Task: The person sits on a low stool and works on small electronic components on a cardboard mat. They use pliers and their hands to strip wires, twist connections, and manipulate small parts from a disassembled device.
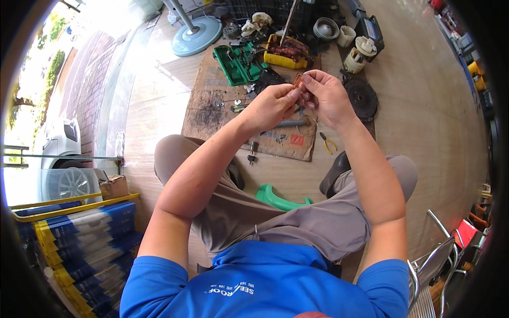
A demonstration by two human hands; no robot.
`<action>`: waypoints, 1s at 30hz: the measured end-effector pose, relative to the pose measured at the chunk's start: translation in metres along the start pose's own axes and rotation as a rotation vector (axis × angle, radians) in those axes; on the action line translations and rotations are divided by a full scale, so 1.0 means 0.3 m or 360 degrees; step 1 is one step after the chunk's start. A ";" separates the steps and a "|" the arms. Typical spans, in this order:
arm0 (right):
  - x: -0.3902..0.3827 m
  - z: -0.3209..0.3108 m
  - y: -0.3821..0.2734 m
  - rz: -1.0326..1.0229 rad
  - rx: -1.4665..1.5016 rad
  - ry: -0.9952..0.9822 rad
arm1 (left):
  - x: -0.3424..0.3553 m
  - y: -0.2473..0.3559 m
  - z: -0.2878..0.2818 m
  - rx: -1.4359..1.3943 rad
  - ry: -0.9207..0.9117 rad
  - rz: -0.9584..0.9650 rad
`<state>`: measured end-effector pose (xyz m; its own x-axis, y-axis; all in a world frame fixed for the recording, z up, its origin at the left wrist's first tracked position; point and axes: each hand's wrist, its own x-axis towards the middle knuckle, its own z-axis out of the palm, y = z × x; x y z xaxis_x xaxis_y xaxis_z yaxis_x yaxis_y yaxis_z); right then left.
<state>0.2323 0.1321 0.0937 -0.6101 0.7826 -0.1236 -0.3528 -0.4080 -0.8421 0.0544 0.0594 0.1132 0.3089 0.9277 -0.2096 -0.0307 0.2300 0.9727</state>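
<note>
Both of my hands are raised together over the cardboard sheet (204, 114), fingertips almost touching. Between them is a small tangle of copper wire (298, 81). My left hand (272, 107) pinches it from the left with thumb and fingers. From the other side my right hand (330, 99) grips it, thumb on top. The wire's lower part is hidden by the fingers. Just beyond the hands stands a yellow tray (272, 59) full of reddish-brown scraps. Beside it lies an opened green plastic case (231, 66). A grey rod (290, 123) rests on the cardboard beneath my hands.
Yellow-handled pliers (328, 143) lie on the floor right of the cardboard. A black disc (361, 99) and a white cylindrical part (360, 54) are farther right. A green curved piece (278, 199) is between my legs. A blue round base (197, 36) stands at the far left.
</note>
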 end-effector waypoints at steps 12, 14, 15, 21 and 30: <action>-0.041 0.038 -0.033 0.0078 0.0028 -0.0327 | -0.037 0.024 -0.086 -0.0640 -0.0549 -0.0309; -0.045 0.035 -0.032 0.0018 -0.0130 -0.0301 | -0.040 0.029 -0.082 -0.0649 -0.0566 -0.0328; -0.044 0.037 -0.031 -0.0013 -0.0204 -0.0294 | -0.041 0.031 -0.080 -0.0648 -0.0568 -0.0340; -0.037 0.061 -0.050 -0.0091 -0.0620 0.0026 | -0.007 -0.001 -0.035 -0.0277 -0.0077 -0.0162; -0.040 0.051 -0.074 -0.0231 -0.1059 0.0043 | -0.004 0.013 -0.036 -0.0072 0.0068 -0.0116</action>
<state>0.2365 0.1244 0.1219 -0.5687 0.8225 0.0096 0.0869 0.0716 -0.9936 0.0437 0.0623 0.1163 0.2712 0.9194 -0.2847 -0.0526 0.3095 0.9494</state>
